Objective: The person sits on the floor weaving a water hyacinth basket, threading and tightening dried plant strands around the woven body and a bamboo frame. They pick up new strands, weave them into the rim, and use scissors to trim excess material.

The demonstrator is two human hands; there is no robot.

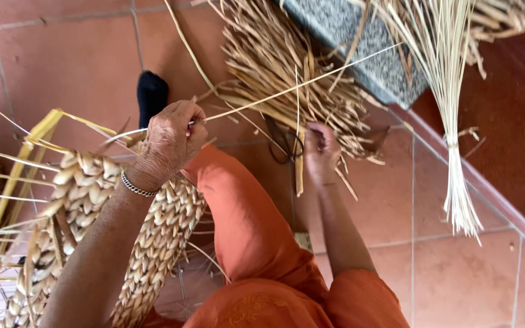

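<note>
The floor (74,67) is laid with terracotta tiles with pale grout lines, and everything rests on it. Toward its upper right a pale raised border runs diagonally, with a darker red surface (511,115) beyond. A speckled grey stone block (360,42) sits at the top, half buried under a pile of dried straw strands (274,67).

The left hand (172,141) is clenched on a thin pale strand (299,83) that stretches taut up and to the right across the pile; a beaded bracelet (136,187) circles the wrist. Just below this hand lies the woven basket (86,206) — chunky plaited straw on a yellow frame, at the floor's lower left.

The right hand (320,152) reaches into the pile's lower edge, fingers curled among the strands; what exactly it grips I cannot tell. Dark scissors (284,143) lie just beside it. A tied bundle of thin pale reeds (451,121) hangs at right — an orange-clad knee (244,212) rises between the arms
</note>
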